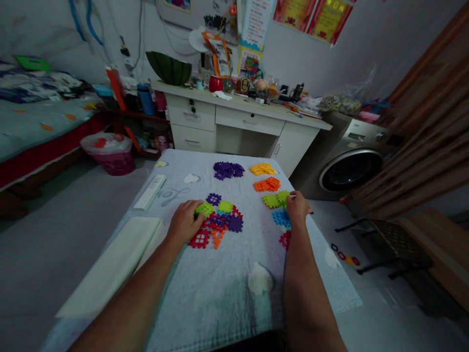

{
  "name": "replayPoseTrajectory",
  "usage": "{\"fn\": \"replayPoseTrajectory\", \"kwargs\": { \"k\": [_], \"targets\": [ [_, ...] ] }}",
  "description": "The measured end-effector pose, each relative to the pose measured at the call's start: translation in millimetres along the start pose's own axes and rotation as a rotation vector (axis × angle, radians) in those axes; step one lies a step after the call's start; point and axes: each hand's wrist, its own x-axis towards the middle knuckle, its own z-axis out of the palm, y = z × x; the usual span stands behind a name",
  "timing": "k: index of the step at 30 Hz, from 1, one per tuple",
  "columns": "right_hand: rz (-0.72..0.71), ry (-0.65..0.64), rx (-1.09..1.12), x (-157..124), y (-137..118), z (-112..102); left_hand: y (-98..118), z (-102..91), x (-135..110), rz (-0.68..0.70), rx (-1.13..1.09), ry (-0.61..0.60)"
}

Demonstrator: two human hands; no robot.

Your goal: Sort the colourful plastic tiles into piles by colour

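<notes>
A joined cluster of plastic grid tiles (220, 221) in purple, green, red and orange lies mid-table on a pale cloth (220, 288). My left hand (185, 222) rests on its left side, fingers curled over a lime green tile (204, 209). My right hand (298, 205) reaches the green tile pile (275, 199), fingers closed at its right edge; what they pinch is hidden. Sorted piles sit behind: purple (227, 170), yellow (262, 169), orange (267, 185). Blue (281, 218) and red (285, 239) piles lie by my right wrist.
A white flat box (150, 191) and a folded pale sheet (113, 264) lie at the table's left. Beyond stand a white desk (238, 122) with clutter, a washing machine (348, 161), a pink bin (110, 152) and a bed (32, 132). A dark chair (388, 244) stands right.
</notes>
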Motion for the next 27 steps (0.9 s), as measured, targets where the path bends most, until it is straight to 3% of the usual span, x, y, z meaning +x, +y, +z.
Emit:
{"fn": "replayPoseTrajectory", "kwargs": {
  "k": [7,10,13,16,20,23,27],
  "targets": [
    [-0.051,0.094,0.001,2.6,5.3,4.8,-0.2,1.1,0.6,0.003,0.0,0.001],
    [-0.114,0.097,0.024,-3.6,-6.0,2.6,0.0,1.0,1.0,-0.002,-0.003,0.001],
    [-0.278,0.038,0.116,-17.9,-28.4,6.1,1.0,-0.1,1.1,-0.014,-0.015,0.002],
    [-0.539,-0.144,0.232,-38.0,-53.8,13.5,2.0,-1.3,0.8,-0.025,-0.024,0.0],
    [-0.818,-0.53,0.262,-62.4,-73.3,18.3,2.6,-1.9,0.5,-0.04,-0.019,-0.003],
    [-0.887,-0.715,0.189,-72.8,-74.6,17.5,2.7,-1.5,0.6,-0.037,-0.021,0.001],
    [-0.915,-0.819,0.082,-79.7,-73.3,15.3,2.1,-0.2,1.2,-0.034,-0.022,-0.002]
  ]
}}
